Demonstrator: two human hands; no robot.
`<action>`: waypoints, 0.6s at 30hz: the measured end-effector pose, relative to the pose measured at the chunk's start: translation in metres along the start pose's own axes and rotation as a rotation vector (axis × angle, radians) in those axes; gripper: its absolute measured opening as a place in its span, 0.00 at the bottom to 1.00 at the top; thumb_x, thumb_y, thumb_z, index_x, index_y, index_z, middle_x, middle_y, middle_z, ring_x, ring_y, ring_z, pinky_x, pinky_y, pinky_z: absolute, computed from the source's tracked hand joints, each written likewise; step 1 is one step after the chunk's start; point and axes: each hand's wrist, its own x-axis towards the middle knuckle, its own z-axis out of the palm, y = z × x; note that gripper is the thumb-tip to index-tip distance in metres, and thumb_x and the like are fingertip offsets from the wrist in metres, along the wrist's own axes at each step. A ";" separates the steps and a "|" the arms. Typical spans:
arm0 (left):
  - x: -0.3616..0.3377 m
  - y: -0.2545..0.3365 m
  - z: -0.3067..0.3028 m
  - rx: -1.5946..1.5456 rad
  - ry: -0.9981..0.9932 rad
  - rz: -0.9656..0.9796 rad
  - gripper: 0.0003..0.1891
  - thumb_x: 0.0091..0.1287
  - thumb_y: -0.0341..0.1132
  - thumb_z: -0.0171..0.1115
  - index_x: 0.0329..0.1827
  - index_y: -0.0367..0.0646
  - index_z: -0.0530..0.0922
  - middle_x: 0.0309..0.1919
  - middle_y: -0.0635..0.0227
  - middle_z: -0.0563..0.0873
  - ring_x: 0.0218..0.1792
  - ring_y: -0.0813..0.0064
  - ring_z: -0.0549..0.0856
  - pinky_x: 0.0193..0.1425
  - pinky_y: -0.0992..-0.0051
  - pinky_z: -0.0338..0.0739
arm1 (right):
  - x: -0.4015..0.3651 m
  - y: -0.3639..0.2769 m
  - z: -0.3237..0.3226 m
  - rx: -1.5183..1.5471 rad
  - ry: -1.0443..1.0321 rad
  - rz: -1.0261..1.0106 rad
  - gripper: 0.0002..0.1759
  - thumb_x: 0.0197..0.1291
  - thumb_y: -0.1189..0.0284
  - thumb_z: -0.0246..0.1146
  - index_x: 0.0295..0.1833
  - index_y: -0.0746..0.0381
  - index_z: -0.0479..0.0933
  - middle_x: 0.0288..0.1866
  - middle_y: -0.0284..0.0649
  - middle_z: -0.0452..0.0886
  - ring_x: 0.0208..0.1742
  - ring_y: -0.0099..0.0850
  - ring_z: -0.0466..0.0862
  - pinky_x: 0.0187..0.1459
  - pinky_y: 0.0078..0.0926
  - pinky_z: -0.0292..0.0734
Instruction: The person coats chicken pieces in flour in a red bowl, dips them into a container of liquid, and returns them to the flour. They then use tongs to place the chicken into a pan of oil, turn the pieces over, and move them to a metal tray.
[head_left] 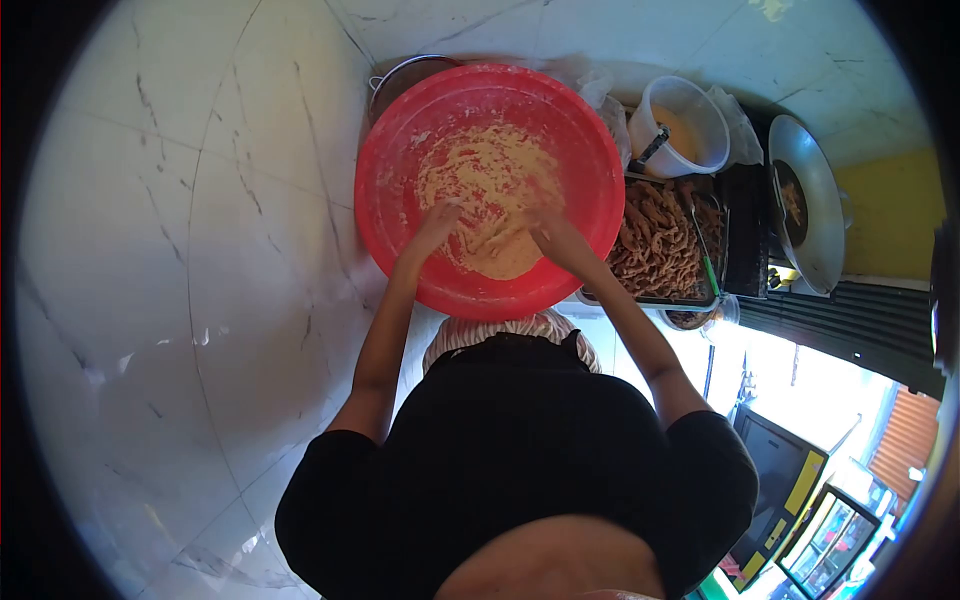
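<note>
A wide red plastic basin (392, 245) holds pale, flour-coated strips (490, 165) mixed with loose flour (500, 258). Both of my hands reach into it from the near side. My left hand (438, 224) is at the left edge of the floury heap, its fingertips hard to make out against the flour. On the right of the heap, my right hand (547, 226) is smeared by motion, and its fingers do not show clearly. What either hand may hold is hidden.
Right of the basin, a tray (655, 300) holds brown fried strips (655, 240) and green-handled tongs (710, 270). Behind it stands a white bucket (708, 135) with yellowish liquid. A large metal wok (815, 200) sits farther right. Marble-patterned wall tiles (240, 200) border the left.
</note>
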 end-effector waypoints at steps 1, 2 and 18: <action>-0.011 0.002 -0.004 -0.002 0.008 -0.002 0.16 0.66 0.37 0.48 0.51 0.34 0.71 0.43 0.62 0.79 0.44 0.74 0.79 0.46 0.76 0.74 | 0.011 0.002 0.006 -0.086 -0.168 -0.070 0.16 0.57 0.69 0.55 0.51 0.62 0.72 0.45 0.47 0.76 0.49 0.42 0.76 0.50 0.36 0.70; -0.024 0.003 -0.008 -0.073 0.063 0.075 0.15 0.67 0.34 0.48 0.51 0.34 0.71 0.45 0.61 0.79 0.47 0.74 0.78 0.49 0.76 0.72 | 0.020 0.003 0.013 -0.172 -0.335 -0.141 0.17 0.56 0.70 0.54 0.51 0.62 0.72 0.48 0.47 0.75 0.50 0.42 0.75 0.52 0.35 0.70; -0.100 0.040 0.012 0.235 0.669 0.461 0.08 0.60 0.27 0.54 0.41 0.39 0.77 0.38 0.61 0.79 0.41 0.64 0.79 0.47 0.72 0.72 | 0.000 0.007 0.074 -0.714 -1.090 0.090 0.48 0.52 0.39 0.50 0.71 0.57 0.46 0.73 0.45 0.44 0.71 0.50 0.49 0.59 0.63 0.55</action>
